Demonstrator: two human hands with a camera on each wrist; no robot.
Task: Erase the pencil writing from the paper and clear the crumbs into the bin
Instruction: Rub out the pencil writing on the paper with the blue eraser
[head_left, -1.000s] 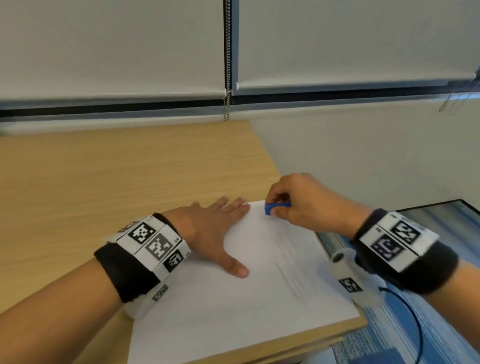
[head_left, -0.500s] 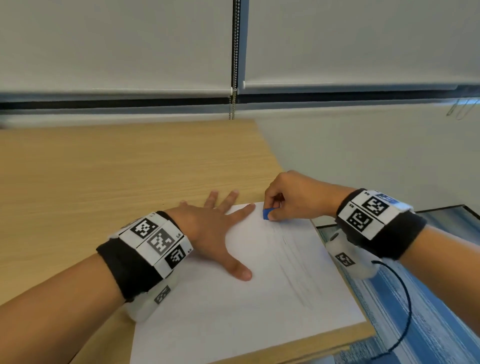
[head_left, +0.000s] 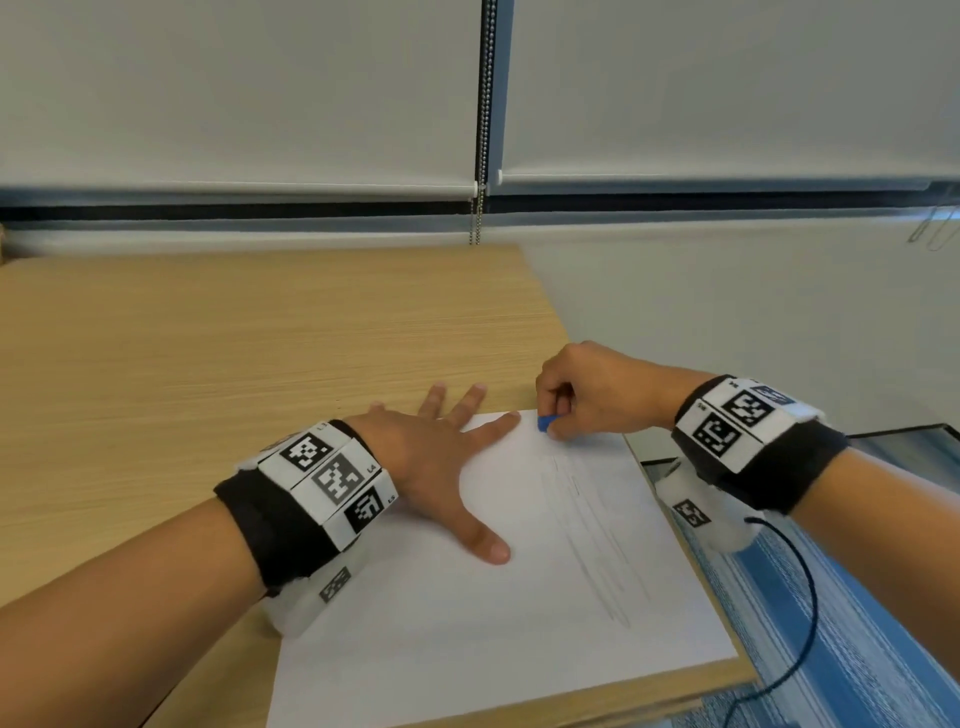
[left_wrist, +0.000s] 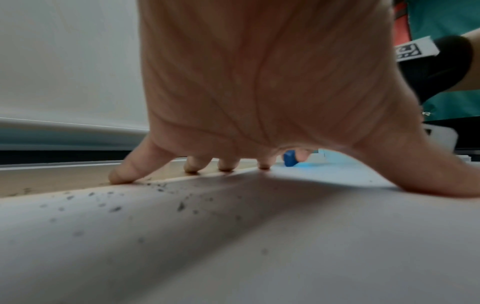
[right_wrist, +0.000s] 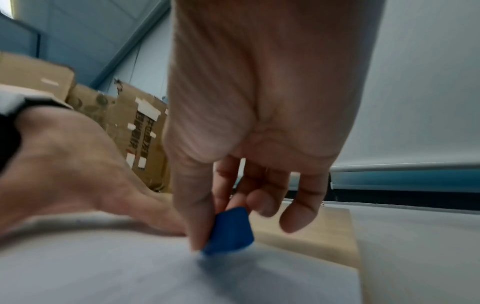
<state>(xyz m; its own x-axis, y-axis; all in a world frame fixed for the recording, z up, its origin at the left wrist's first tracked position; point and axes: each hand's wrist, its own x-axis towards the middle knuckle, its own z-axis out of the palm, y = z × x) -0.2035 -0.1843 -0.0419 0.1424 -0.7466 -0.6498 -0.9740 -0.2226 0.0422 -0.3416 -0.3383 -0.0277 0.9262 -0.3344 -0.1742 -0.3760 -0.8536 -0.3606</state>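
The right hand (head_left: 597, 389) is pinching a small blue eraser (head_left: 544, 423) between thumb and fingertips, its lower corner pressing on the paper (head_left: 467, 623) near the sheet's far edge, at about 1 o'clock from the left hand (head_left: 436, 457). That left hand is lying flat with the fingers spread, its grip released and holding nothing, pinning the sheet to the bench (head_left: 208, 364).

To do this step well, I would judge that the strokes should be running away from the pinning hand, not toward it, so the sheet is pulling taut instead of buckling. Short, firm rubs with the eraser's edge should be lifting the graphite better than long sweeps, and the flat hand should be shifting down as the work is moving toward the near lines.

The paper is lying white and flat at the bench's right edge, carrying faint grey pencil lines (head_left: 592, 535) down its right half. Dark crumbs (left_wrist: 155, 195) are scattering along its left margin under the palm.
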